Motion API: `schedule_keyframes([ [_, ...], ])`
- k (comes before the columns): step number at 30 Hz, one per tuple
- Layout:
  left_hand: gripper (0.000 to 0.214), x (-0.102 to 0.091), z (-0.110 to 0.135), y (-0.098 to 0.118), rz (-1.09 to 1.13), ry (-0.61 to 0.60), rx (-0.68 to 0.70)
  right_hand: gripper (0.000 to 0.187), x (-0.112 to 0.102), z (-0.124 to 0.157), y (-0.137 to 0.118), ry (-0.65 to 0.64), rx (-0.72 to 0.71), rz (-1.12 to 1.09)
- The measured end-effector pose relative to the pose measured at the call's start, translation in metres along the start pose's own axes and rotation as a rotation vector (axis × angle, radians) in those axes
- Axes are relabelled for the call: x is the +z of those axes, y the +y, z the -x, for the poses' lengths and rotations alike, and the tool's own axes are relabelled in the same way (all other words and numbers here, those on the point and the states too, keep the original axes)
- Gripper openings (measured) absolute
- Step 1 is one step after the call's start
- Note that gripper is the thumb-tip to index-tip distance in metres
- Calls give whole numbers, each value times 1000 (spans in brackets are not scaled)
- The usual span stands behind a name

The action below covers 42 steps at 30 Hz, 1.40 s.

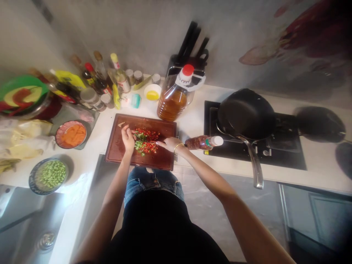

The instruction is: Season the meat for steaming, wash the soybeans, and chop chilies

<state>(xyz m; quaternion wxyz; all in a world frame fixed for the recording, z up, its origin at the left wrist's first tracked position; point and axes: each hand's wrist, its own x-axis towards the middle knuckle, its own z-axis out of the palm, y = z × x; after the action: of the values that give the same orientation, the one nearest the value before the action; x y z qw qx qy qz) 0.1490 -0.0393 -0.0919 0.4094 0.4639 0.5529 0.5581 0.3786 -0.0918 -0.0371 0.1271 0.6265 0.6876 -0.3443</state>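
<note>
On the brown cutting board (115,146) lies a heap of chopped red and green chillies (148,147). My right hand (170,143) is closed around a kitchen knife; its handle is mostly hidden in the hand. The thin blade (145,142) shows edge-on, running left through the chopped pieces. At the left side of the heap, close to the blade's tip, is my left hand (128,138), its fingers apart and holding nothing that I can see. Whether it touches the blade I cannot tell.
Behind the board stand a large oil jug (172,102) and a knife block (187,60). A bottle (202,143) and a wok (246,113) on the stove are at right. At left are a bowl of green pieces (52,174), a plate of orange slices (71,135) and several seasoning bottles (121,79).
</note>
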Motion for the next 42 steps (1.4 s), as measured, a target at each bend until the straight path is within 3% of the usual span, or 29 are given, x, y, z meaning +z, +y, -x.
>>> schedule_keyframes([
  [3,38,-4,-2,-10,-28,19,-21,95,4,-9,-2,-29,-8,-3],
  [9,33,-14,1,-21,-119,-31,-46,87,35,-17,-9,-29,55,-12],
  [17,36,-6,-3,-20,-52,-37,-74,90,14,-13,-3,-39,60,-39],
  [21,32,5,3,-12,-146,-90,-30,83,24,-17,10,-44,78,-42],
  [24,31,10,-5,-1,-201,-116,9,83,29,-16,13,-17,59,-80],
  [28,31,17,-40,6,-115,-81,46,89,7,-25,9,50,57,-92],
  [31,33,30,-67,-1,-83,-58,39,89,-18,-41,13,74,66,-98],
  [34,32,46,-81,-12,-77,-74,10,86,-30,-57,24,87,95,-96],
  [38,30,58,-78,-20,-85,-110,-9,86,-12,-57,30,69,154,-135],
  [42,29,47,-59,-13,-144,-158,-12,87,18,-35,20,18,140,-210],
])
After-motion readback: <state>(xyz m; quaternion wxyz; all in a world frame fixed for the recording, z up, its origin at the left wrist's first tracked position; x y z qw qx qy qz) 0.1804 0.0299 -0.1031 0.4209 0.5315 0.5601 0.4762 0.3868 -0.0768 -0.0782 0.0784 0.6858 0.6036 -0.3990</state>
